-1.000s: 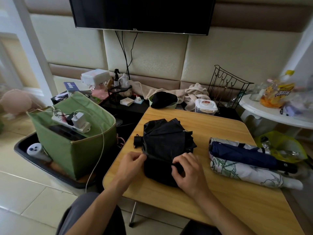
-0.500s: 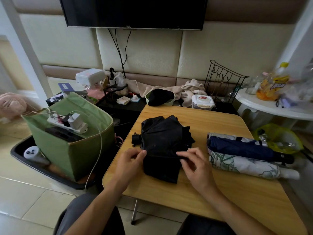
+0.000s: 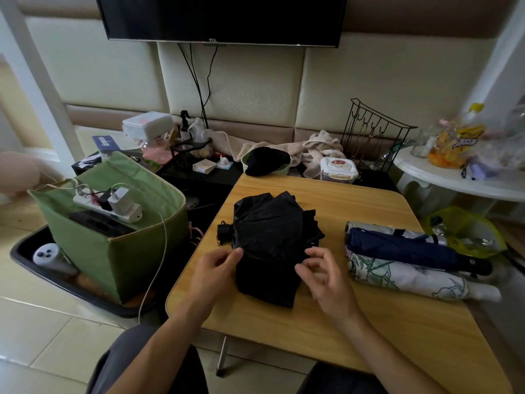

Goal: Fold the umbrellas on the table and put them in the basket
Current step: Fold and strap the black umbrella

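A black umbrella (image 3: 270,240), collapsed with its canopy loose and crumpled, lies in the middle of the wooden table (image 3: 355,325), its handle (image 3: 224,231) pointing left. My left hand (image 3: 216,271) pinches the canopy's left edge between thumb and forefinger. At the canopy's right edge hovers my right hand (image 3: 321,277), fingers loosely curled and slightly blurred, holding nothing that I can see. A navy umbrella (image 3: 397,248), a white floral one (image 3: 403,277) and a silver one (image 3: 389,230) lie rolled at the right. The green fabric basket (image 3: 113,257) stands on the floor to the left.
The basket holds a white power strip (image 3: 108,206) with chargers and a cable. It sits in a black tray (image 3: 25,251). A low black shelf with clutter, a bowl (image 3: 267,163), a lidded box (image 3: 338,167) and a wire rack (image 3: 375,135) line the table's far edge. A white round table (image 3: 454,183) stands right.
My right hand has let go of the canopy's near fold and lifted to its right edge with fingers spread. My left hand has stayed at the left edge. The view shifted slightly.
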### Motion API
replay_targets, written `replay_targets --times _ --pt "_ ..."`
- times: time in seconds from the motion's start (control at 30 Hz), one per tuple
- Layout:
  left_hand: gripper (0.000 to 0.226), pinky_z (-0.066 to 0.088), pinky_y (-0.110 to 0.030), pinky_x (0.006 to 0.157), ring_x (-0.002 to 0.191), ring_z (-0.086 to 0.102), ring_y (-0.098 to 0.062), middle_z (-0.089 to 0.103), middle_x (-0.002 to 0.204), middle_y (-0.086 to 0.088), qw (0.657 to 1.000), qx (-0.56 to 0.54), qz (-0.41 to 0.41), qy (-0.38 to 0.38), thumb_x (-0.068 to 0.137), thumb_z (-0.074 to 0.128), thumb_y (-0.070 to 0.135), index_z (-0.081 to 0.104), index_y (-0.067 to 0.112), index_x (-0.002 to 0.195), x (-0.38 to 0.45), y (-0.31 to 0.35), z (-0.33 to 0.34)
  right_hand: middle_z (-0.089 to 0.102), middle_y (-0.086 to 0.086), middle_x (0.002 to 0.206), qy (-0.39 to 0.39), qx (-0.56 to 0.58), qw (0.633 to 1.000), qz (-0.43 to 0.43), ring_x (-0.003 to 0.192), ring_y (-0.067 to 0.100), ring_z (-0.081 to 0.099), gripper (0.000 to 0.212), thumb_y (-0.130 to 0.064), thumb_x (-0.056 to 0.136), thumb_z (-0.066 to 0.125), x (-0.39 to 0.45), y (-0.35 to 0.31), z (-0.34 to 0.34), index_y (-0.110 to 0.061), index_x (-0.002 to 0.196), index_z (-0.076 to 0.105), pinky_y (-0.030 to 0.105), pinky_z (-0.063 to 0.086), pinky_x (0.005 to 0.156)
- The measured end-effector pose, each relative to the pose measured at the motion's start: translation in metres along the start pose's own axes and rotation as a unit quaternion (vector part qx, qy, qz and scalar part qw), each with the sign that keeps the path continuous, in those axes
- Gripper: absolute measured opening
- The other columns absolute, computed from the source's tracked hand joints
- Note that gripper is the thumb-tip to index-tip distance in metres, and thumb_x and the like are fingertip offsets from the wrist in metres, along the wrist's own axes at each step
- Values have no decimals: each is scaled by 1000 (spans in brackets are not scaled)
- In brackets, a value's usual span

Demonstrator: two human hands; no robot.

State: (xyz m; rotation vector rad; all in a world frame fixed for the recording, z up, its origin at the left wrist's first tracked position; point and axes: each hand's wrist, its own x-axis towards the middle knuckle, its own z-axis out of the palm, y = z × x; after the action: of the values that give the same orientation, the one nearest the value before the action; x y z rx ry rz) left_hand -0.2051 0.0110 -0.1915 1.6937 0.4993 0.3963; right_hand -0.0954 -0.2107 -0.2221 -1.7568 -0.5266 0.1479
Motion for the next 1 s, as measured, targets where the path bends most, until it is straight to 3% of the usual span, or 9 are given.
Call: replay_targets --times 0.13,0.23,0.43,0.57,0.67,0.7,0.77,0.87,1.0 --pt "18 51 -24 74 89 65 -17 71 94 -8 999 15 40 -18 95 68 30 74 13 95 -3 3 -3 71 -2 96 -7 10 999 -43 60 12 62 50 -22 90 80 -5 -3 -1 -34 131 55 22 47 55" --pt "5 50 -27 78 88 60 -5 68 97 5 994 74 74 25 89 75 27 75 24 93 -1 0 -7 66 -4 91 27 -4 997 -75 63 12 63 39 -10 94 73 -9 -5 -2 -36 123 63 21 48 57" --pt "7 49 -28 76 90 58 -4 64 98 13 979 146 129 60 87 77 28 74 33 91 2 -5 -9 61 -8 94 67 -88 978 -175 66 18 60 25 -12 92 76 -10 -2 0 -29 109 70 23 47 59" --pt "6 47 -24 73 89 58 -5 64 97 13 976 146 143 74 88 77 25 74 31 89 3 -4 -7 57 -16 94 92 -173 954 -229 76 9 60 18 -9 90 77 -7 -2 2 -23 99 69 20 48 63" --pt "7 49 -26 74 89 59 -6 65 97 11 978 125 147 73 89 75 23 73 30 89 3 -2 -4 56 -11 104 130 -220 934 -252 95 3 57 4 -21 94 69 -5 -3 6 -20 99 68 25 50 77" --pt "8 50 -27 74 89 59 -7 65 97 11 979 119 150 74 89 75 22 73 29 89 3 -2 -4 56 -8 112 143 -244 924 -257 105 4 55 14 -28 93 67 -4 -5 9 -19 103 69 24 48 88" --pt "9 52 -29 74 89 61 -9 66 95 9 980 103 157 69 90 74 20 73 28 90 4 -2 -2 55 -2 130 128 -298 905 -276 124 12 49 36 -40 90 67 1 -12 15 -19 119 68 28 36 107" --pt "8 54 -32 73 88 63 -12 68 94 7 979 94 176 49 92 72 19 73 26 92 7 -2 -1 56 -6 140 31 -373 878 -299 132 15 48 55 -52 90 67 10 -27 29 -25 137 61 36 31 111" --pt "5 56 -36 75 90 64 -12 67 95 4 982 79 167 43 94 70 23 70 26 98 9 -5 0 66 -10 116 5 -398 868 -298 111 13 61 34 -31 92 72 30 -38 46 -25 124 64 37 42 103"
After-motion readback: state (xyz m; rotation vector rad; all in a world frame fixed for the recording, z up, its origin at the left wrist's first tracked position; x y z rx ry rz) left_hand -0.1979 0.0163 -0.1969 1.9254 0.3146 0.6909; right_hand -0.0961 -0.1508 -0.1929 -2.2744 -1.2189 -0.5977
